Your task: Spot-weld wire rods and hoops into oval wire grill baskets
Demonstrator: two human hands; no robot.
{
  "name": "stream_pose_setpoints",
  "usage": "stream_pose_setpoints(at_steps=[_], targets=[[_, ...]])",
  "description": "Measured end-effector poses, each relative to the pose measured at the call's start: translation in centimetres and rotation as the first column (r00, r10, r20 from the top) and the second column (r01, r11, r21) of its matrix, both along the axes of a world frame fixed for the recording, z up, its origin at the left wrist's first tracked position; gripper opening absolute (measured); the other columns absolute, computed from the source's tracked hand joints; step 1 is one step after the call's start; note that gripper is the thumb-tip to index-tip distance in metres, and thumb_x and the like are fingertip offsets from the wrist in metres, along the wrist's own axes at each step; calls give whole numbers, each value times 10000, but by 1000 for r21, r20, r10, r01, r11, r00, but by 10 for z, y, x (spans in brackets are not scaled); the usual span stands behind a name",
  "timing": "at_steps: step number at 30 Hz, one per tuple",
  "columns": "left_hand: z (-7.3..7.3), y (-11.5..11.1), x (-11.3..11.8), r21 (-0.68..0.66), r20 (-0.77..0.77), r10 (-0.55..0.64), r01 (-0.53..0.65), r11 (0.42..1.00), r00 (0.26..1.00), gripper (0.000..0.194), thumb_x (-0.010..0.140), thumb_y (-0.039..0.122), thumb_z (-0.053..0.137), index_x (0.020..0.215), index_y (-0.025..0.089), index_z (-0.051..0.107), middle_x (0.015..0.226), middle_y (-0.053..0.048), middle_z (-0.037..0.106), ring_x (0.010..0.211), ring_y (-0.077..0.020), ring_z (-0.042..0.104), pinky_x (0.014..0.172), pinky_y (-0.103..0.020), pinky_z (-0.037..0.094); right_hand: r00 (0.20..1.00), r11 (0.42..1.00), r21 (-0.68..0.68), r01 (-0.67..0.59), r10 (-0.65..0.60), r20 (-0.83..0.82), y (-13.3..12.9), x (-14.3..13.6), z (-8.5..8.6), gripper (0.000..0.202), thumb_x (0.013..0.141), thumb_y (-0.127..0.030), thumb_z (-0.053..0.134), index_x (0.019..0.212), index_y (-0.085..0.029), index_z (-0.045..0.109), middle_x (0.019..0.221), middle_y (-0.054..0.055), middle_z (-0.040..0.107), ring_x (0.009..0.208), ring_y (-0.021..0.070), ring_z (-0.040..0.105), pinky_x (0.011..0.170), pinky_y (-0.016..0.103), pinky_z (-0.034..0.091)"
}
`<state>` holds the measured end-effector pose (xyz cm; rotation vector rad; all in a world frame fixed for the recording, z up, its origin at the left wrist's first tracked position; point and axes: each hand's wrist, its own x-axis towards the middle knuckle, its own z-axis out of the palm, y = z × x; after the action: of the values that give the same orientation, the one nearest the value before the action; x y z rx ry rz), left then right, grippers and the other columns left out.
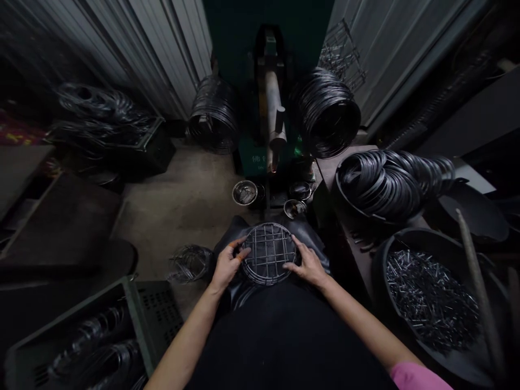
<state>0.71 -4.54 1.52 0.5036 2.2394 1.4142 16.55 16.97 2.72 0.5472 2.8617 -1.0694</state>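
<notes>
Over my lap, in the middle of the head view, I hold a round wire rack (267, 253) made of thin metal rings crossed by straight wires. My left hand (228, 264) grips its left rim, with orange coverings on some fingertips. On the opposite side, my right hand (307, 264) pinches the right rim between thumb and fingers. Just beyond the rack rises a machine with a pale cylindrical arm (274, 100) ending in a copper-coloured tip. Small metal bowls (245, 193) with bits inside sit below that arm.
Wire ring bundles hang left (213, 114) and right (331, 111) of the machine. To my right stand a tub of wire rings (377, 181) and a wide basin (384, 271) of short metal pieces. A green crate (132, 303) holds wire rings at lower left.
</notes>
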Motion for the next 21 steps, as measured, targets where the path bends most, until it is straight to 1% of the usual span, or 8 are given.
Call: stream_pose_setpoints(at_steps=[3,5,9,11,13,15,17,21], targets=[[0,-5,5,-159,-216,-119,86,984,969,523,841,506,462,1236,182,571,1129,-111,604,1065,-257,554,955,-412,414,999,999,-23,-49,49,-8,2,2,4,1012,685,-576,692,1483,-241,169,1377,148,476,1222,340,484,974,509,383],[-1,-9,11,-297,-298,-245,154,942,922,638,828,574,457,1348,204,455,1301,-143,511,1204,-301,468,1005,-476,362,998,998,-39,-57,57,-9,2,4,4,1048,671,-586,699,1488,-247,137,1400,155,448,1244,341,464,976,511,383],[-4,-12,24,-459,-337,-369,191,868,866,1087,654,727,576,1476,180,121,1508,-210,233,1377,-372,226,1065,-574,231,998,997,-52,-55,56,22,2,4,5,1065,672,-590,695,1492,-254,105,1411,157,437,1246,340,465,971,513,391],[-2,-9,24,-515,-330,-393,185,837,858,1145,631,748,576,1478,163,76,1515,-229,207,1395,-378,179,1073,-603,184,996,997,-38,-64,66,55,3,0,7,1069,661,-596,699,1491,-248,120,1413,156,438,1236,343,476,979,519,385],[3,-4,21,-564,-313,-419,188,804,853,1120,638,750,564,1475,167,100,1511,-227,223,1401,-379,164,1069,-631,155,993,998,-12,-66,67,93,7,-5,10,1073,642,-606,707,1486,-234,159,1398,158,461,1210,352,500,984,526,381],[7,2,17,-591,-287,-433,198,782,854,1104,633,742,575,1469,167,139,1507,-225,240,1403,-381,158,1065,-645,149,992,997,14,-70,68,108,12,-11,14,1067,623,-613,716,1477,-226,206,1366,153,500,1183,359,524,988,532,380],[10,4,15,-575,-251,-426,220,788,869,1117,612,722,612,1462,152,165,1501,-230,252,1402,-384,158,1071,-637,160,994,997,17,-78,76,83,16,-13,15,1037,619,-610,721,1462,-224,258,1340,144,530,1177,359,530,996,535,375],[7,-4,10,-374,-148,-342,268,888,928,1079,596,659,667,1439,138,239,1493,-216,283,1386,-361,234,1101,-550,220,997,994,-90,-58,53,-55,15,-7,8,916,694,-579,678,1445,-215,303,1371,141,500,1225,327,497,1008,499,392]])
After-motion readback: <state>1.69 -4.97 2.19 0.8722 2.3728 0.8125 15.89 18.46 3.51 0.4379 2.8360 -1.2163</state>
